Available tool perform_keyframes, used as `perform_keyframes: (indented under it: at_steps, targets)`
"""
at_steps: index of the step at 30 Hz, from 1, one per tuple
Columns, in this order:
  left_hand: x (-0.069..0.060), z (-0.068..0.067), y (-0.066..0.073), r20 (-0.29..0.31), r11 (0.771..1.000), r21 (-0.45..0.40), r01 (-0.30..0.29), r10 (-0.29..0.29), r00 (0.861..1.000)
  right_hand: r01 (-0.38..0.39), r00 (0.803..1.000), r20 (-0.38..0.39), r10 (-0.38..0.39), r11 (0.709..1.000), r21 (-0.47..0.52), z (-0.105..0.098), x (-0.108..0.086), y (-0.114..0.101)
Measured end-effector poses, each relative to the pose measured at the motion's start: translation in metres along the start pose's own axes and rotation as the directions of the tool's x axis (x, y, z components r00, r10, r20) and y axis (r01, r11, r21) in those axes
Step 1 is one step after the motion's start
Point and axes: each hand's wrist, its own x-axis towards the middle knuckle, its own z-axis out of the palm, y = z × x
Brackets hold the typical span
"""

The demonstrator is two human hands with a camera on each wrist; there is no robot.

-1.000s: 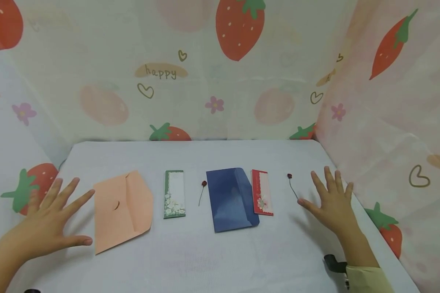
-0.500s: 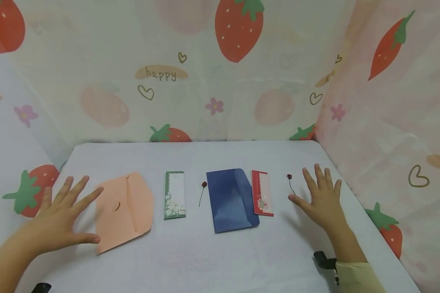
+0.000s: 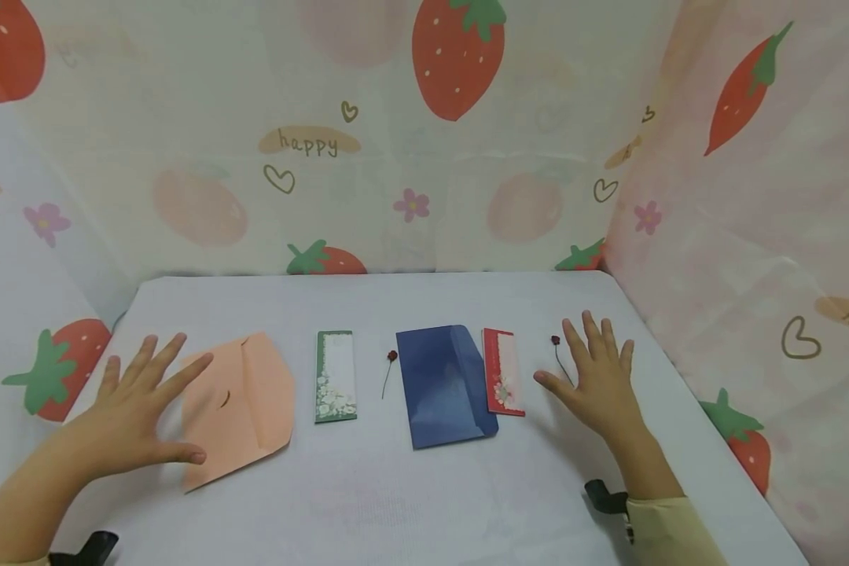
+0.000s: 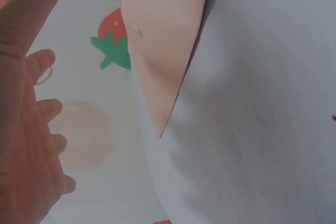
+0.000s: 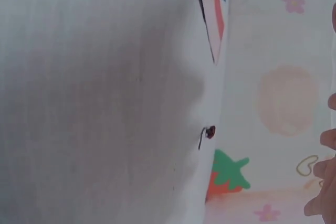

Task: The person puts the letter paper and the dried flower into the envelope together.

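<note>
My left hand (image 3: 130, 417) is spread above the left edge of a peach envelope (image 3: 255, 393), fingers straight and holding nothing. The same envelope (image 4: 165, 35) shows beside that hand in the left wrist view. On the right, my right hand (image 3: 604, 385) hovers with fingers apart, close to a small dried red flower (image 3: 556, 341) whose stem it partly overlaps. A blue envelope (image 3: 439, 389) lies at mid-table, its flap toward the right. Against that flap rests a red floral card (image 3: 501, 373). Left of the blue envelope are a second dried red flower (image 3: 392, 356) and a green floral card (image 3: 336, 377).
A white cloth covers the table (image 3: 396, 511). Behind it and at both sides hang curtains (image 3: 424, 157) printed with strawberries. Dark wrist-camera mounts show below the left hand (image 3: 88, 550) and by the right sleeve (image 3: 658, 527).
Both hands have drifted inward over the table, the left to the right over the peach envelope and the right to the left toward the flower. The items on the table stay put.
</note>
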Motion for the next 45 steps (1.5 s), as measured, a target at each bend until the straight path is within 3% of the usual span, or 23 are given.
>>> perform_keyframes:
  at_steps: [11,27,32,45]
  targets:
    - [0.011,0.001,0.005,-0.003,0.999,-0.049,0.005,-0.005,1.000,0.013,1.000,0.014,-0.013,1.000,0.024,0.006,0.009,-0.021]
    - [0.026,0.003,0.010,0.083,0.991,-0.131,0.010,0.001,0.997,0.076,0.997,0.028,-0.078,0.995,0.072,0.023,0.018,-0.052]
    - [0.031,0.005,0.011,0.108,0.989,-0.143,0.024,-0.009,0.994,0.108,0.994,0.023,-0.110,0.991,0.083,0.029,0.021,-0.064]
    - [0.039,0.007,0.016,0.103,0.985,-0.174,0.013,0.005,0.995,0.195,0.980,0.032,-0.198,0.977,0.088,0.036,0.031,-0.108]
